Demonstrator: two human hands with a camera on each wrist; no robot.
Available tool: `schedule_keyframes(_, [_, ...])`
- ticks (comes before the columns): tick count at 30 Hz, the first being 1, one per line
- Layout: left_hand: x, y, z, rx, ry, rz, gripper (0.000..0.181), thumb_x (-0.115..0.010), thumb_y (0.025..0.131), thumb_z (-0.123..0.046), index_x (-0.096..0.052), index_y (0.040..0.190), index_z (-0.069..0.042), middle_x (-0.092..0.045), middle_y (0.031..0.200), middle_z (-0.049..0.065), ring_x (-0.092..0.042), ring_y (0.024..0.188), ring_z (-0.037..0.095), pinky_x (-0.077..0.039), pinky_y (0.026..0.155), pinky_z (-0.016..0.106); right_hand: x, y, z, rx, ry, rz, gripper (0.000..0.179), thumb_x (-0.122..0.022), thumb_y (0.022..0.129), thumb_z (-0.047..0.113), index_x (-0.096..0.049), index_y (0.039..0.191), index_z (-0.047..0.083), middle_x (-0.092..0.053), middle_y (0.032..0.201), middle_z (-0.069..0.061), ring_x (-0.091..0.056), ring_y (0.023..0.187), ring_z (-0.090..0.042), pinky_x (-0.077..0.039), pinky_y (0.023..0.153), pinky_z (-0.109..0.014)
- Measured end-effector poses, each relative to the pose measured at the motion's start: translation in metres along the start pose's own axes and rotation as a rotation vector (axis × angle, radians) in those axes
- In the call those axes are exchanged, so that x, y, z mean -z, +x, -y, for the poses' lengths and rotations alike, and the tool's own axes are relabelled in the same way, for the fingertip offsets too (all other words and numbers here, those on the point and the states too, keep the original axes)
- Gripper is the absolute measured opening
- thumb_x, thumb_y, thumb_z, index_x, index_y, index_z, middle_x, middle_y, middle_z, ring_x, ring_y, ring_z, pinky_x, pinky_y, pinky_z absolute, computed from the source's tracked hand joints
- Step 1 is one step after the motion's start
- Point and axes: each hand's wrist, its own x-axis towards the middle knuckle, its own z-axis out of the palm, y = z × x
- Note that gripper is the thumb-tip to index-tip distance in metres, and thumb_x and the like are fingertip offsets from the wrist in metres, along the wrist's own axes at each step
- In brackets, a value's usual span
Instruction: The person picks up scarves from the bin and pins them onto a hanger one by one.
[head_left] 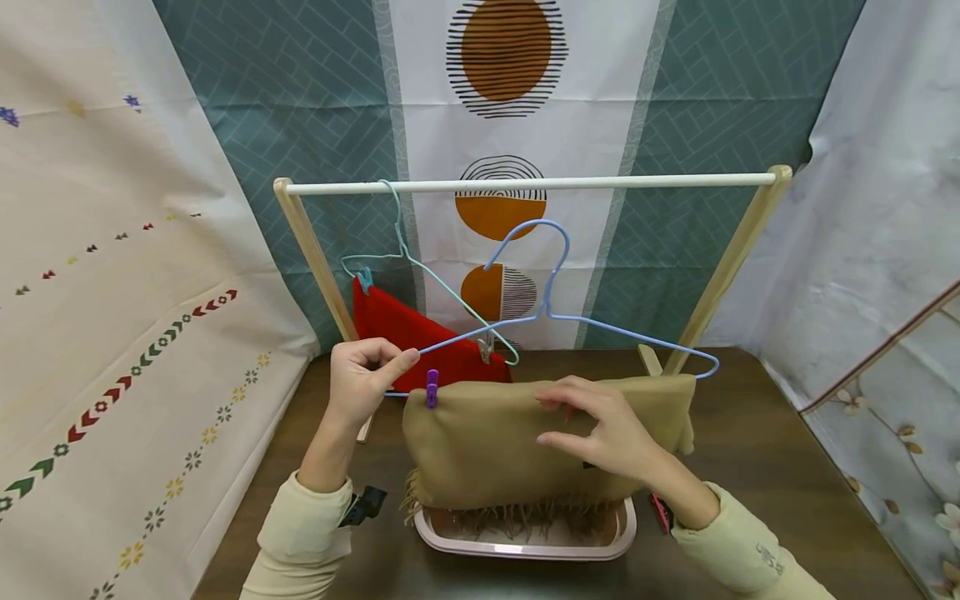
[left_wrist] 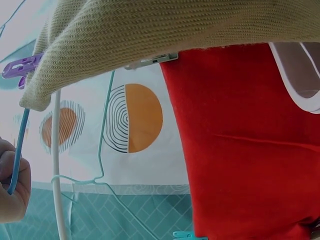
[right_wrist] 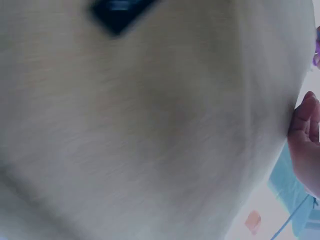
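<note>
In the head view my left hand (head_left: 360, 379) pinches the left end of a blue clothes hanger (head_left: 622, 327). A tan fringed scarf (head_left: 487, 450) hangs folded over the hanger's lower bar. A purple clothespin (head_left: 432, 388) grips the scarf's upper left corner. My right hand (head_left: 603, 421) is in front of the scarf, thumb apart from the bent fingers, nothing visible between them. In the right wrist view that hand (right_wrist: 306, 145) is beside the scarf's edge; whether it touches is unclear. The left wrist view shows the scarf's woven underside (left_wrist: 150, 35).
A wooden rack with a white rail (head_left: 585, 182) stands behind. On it a mint-green hanger (head_left: 442, 287) carries a red cloth (head_left: 393, 333) held by clips. Below the scarf sits a pink-rimmed basin (head_left: 525, 550). A pink clip (head_left: 660, 512) lies on the table right of it.
</note>
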Motion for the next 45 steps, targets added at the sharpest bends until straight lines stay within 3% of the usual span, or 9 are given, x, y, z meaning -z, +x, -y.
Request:
schedule_keyframes(9, [0.005, 0.001, -0.001, -0.010, -0.017, -0.029, 0.030, -0.062, 0.072, 0.016, -0.065, 0.059, -0.010, -0.041, 0.045, -0.001, -0.025, 0.039, 0.008, -0.017, 0.032, 0.022, 0.021, -0.041, -0.015, -0.011, -0.041, 0.025, 0.040, -0.079, 0.067, 0.011, -0.063, 0.104, 0.004, -0.062, 0.091, -0.003, -0.055, 0.077, -0.012, -0.044, 0.066, -0.020])
schedule_keyframes(19, [0.011, 0.004, -0.002, -0.011, -0.064, -0.074, 0.030, -0.061, 0.072, 0.017, -0.066, 0.058, -0.008, -0.045, 0.046, -0.002, -0.029, 0.039, 0.007, -0.021, 0.033, 0.023, 0.045, -0.090, -0.036, -0.156, -0.112, 0.023, 0.039, -0.080, 0.062, 0.003, -0.065, 0.099, 0.004, -0.065, 0.093, -0.004, -0.057, 0.078, -0.011, -0.044, 0.063, -0.019])
schedule_keyframes(29, [0.012, 0.006, -0.004, -0.019, -0.052, -0.078, 0.032, -0.061, 0.073, 0.017, -0.066, 0.059, -0.011, -0.048, 0.047, 0.000, -0.033, 0.039, 0.006, -0.027, 0.034, 0.020, 0.060, -0.119, -0.041, -0.247, -0.160, -0.033, 0.036, -0.078, 0.055, -0.011, -0.065, 0.086, -0.001, -0.064, 0.080, -0.003, -0.055, 0.063, -0.010, -0.044, 0.054, -0.020])
schedule_keyframes(35, [0.012, 0.004, 0.000, -0.019, -0.064, -0.077, 0.032, -0.061, 0.072, 0.017, -0.065, 0.058, -0.012, -0.047, 0.046, -0.002, -0.029, 0.038, 0.007, -0.022, 0.033, 0.024, 0.054, -0.171, -0.079, -0.443, -0.224, -0.029, 0.031, -0.080, 0.062, 0.003, -0.067, 0.090, 0.005, -0.062, 0.086, 0.011, -0.056, 0.071, -0.006, -0.045, 0.055, -0.023])
schedule_keyframes(40, [0.013, 0.002, 0.000, -0.016, -0.048, -0.081, 0.032, -0.062, 0.072, 0.017, -0.065, 0.058, -0.012, -0.048, 0.047, -0.002, -0.031, 0.038, 0.007, -0.024, 0.033, 0.023, 0.039, -0.203, -0.097, -0.571, -0.273, -0.067, 0.039, -0.081, 0.065, 0.013, -0.065, 0.099, 0.003, -0.064, 0.091, -0.005, -0.057, 0.077, -0.009, -0.047, 0.057, -0.027])
schedule_keyframes(45, [0.014, 0.001, -0.001, -0.014, -0.045, -0.090, 0.032, -0.062, 0.072, 0.017, -0.065, 0.058, -0.011, -0.048, 0.047, -0.002, -0.031, 0.038, 0.007, -0.023, 0.034, 0.023, 0.021, -0.227, -0.112, -0.579, -0.354, -0.119, 0.056, -0.084, 0.059, 0.018, -0.062, 0.108, 0.002, -0.061, 0.100, -0.012, -0.055, 0.084, -0.016, -0.046, 0.059, -0.030])
